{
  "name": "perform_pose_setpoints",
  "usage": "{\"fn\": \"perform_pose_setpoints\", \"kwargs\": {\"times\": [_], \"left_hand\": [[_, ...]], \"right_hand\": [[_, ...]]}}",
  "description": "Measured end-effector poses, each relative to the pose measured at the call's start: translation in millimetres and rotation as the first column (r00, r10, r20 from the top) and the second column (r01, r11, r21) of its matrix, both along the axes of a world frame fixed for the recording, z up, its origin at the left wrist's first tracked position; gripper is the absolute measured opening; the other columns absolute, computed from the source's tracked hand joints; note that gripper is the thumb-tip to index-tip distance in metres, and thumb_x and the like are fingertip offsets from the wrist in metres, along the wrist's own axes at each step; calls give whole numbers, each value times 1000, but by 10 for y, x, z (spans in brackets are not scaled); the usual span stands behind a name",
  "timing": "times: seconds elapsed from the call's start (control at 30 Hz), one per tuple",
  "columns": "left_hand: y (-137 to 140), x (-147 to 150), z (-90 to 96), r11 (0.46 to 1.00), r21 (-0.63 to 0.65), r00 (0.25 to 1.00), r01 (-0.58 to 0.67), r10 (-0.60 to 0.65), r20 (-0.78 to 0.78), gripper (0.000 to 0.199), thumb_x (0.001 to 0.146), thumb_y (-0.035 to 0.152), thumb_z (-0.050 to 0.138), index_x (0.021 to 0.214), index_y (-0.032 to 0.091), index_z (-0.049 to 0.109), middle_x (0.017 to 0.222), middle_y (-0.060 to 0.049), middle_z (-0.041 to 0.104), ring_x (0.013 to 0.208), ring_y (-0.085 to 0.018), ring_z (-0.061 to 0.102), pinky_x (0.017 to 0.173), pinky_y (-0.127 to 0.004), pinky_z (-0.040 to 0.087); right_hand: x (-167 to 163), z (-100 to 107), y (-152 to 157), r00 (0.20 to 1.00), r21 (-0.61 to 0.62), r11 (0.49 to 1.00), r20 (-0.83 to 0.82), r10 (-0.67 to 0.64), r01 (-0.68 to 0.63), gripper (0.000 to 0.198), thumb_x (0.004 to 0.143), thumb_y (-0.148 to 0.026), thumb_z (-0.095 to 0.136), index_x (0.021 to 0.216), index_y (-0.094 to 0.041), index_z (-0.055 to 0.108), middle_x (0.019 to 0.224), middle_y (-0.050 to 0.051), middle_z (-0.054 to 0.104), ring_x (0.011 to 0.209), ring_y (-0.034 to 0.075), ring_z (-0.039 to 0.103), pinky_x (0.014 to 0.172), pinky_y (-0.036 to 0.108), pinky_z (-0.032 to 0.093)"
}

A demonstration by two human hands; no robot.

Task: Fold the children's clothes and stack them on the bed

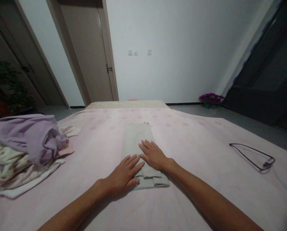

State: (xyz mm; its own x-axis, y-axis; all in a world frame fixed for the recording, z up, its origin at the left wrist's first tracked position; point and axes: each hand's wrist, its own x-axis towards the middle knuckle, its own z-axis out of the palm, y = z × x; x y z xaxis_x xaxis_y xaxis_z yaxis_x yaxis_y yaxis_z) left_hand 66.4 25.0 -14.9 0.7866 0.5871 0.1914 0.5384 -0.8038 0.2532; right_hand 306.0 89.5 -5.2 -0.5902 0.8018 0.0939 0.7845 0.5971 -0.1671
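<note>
A pale grey-green ribbed garment (130, 138), folded into a long narrow strip, lies flat in the middle of the pink cloth. My left hand (125, 173) rests on its near left edge, fingers stretched out. Farther up, my right hand (154, 154) lies flat across the garment's right part with its fingers spread. The fingertips of my left hand come close to my right hand. Folded layers, perhaps a sleeve, show at the garment's near end. Parts of the fabric are hidden beneath both hands.
A heap of clothes, with a purple garment (35, 134) on top, lies at the left. On the right side rests a black wire hanger (254, 157). A pink cloth with flower prints (193, 192) covers the surface. Purple flowers (211, 98) stand on the floor behind.
</note>
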Motion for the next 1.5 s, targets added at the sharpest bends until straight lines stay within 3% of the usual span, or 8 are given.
{"fn": "perform_pose_setpoints", "kwargs": {"times": [0.17,0.27,0.47,0.67,0.8,1.03,1.33,1.5], "left_hand": [[-168,-68,57,992,-125,946,20,22,322,37,105,34,36,132,27,61,134,-8,65,134,-20,51,117,-43,37],[-191,-83,34,983,-148,869,-112,169,465,32,104,32,41,113,23,70,114,-8,74,116,-19,64,103,-36,50],[-84,-124,31,917,-103,779,-384,382,497,23,99,28,49,102,21,70,100,-6,73,95,-19,67,90,-34,55],[-69,-125,42,949,19,880,-314,284,381,21,95,19,53,105,23,71,106,-7,70,101,-21,63,92,-37,52],[-67,-152,37,956,-30,876,-291,279,393,21,94,17,53,105,23,70,106,-6,69,100,-19,63,92,-35,52],[13,-314,49,914,-51,818,-403,384,429,23,90,13,52,103,22,70,106,-7,67,100,-20,64,89,-34,54],[78,-516,129,963,-145,904,-225,262,337,32,88,10,51,110,25,70,121,-6,64,108,-17,63,90,-27,52],[90,-622,240,963,-241,930,-117,192,314,25,90,21,56,109,25,72,127,-8,64,114,-18,62,97,-29,50]], "right_hand": [[9,34,-33,1000,-46,999,-8,-5,5,61,102,-47,34,155,-17,33,163,12,24,151,28,18,123,49,12],[22,51,-151,1000,-78,997,-13,19,-19,64,101,-50,36,155,-17,33,163,13,23,151,30,17,122,49,13],[32,20,-307,999,-53,999,-50,11,-14,61,101,-50,38,155,-21,35,163,11,26,151,29,18,123,49,12],[34,25,-327,998,-60,998,-56,33,-37,60,101,-48,39,155,-22,35,163,12,24,151,29,17,123,52,12],[89,19,-349,994,-72,995,-90,66,-72,58,101,-48,41,153,-25,38,163,10,26,151,28,19,122,53,14],[290,-105,-218,922,71,997,-388,3,27,35,97,-33,45,121,-25,69,131,8,65,126,24,55,110,47,40],[505,105,-162,966,113,984,-236,-109,138,32,91,-16,45,108,-25,71,108,8,67,99,22,61,85,34,50],[627,254,-160,958,-31,998,-282,41,-52,41,86,-15,48,120,-28,68,122,5,66,109,19,62,93,32,49]]}}
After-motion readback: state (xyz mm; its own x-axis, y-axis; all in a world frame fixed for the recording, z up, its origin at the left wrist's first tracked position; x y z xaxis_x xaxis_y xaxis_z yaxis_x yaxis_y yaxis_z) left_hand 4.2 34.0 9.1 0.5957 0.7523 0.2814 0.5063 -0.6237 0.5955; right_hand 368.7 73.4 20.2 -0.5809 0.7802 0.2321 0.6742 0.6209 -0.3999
